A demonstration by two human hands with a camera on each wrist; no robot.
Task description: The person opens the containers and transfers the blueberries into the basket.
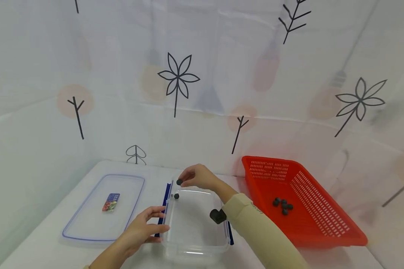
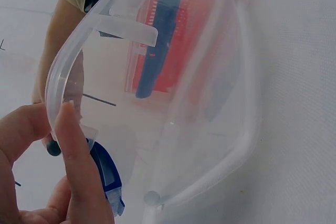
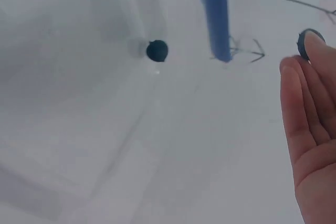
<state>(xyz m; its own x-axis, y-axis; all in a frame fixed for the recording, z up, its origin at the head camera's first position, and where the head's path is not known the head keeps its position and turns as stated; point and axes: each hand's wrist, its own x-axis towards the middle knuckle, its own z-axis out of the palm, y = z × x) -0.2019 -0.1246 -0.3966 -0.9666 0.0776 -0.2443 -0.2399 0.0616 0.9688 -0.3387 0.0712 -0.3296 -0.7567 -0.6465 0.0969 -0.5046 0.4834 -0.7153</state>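
Note:
A clear plastic container [image 1: 192, 224] with blue side latches [image 2: 107, 166] stands on the table. My left hand [image 1: 139, 228] grips its left wall near the rim, thumb and fingers on either side. Over the far left corner, my right hand [image 1: 199, 177] pinches a dark round blueberry [image 3: 308, 43] between thumb and fingertips. Another blueberry [image 3: 157, 51] lies inside the container in that same corner. To the right, several blueberries [image 1: 284, 203] sit on the bottom of a red basket [image 1: 340, 233].
A clear lid with a blue edge [image 1: 87, 220] lies flat left of the container, with a colourful label [image 1: 111, 202] on it. The red basket's slotted walls rise close to my right forearm. A patterned curtain [image 1: 202, 130] hangs behind the table.

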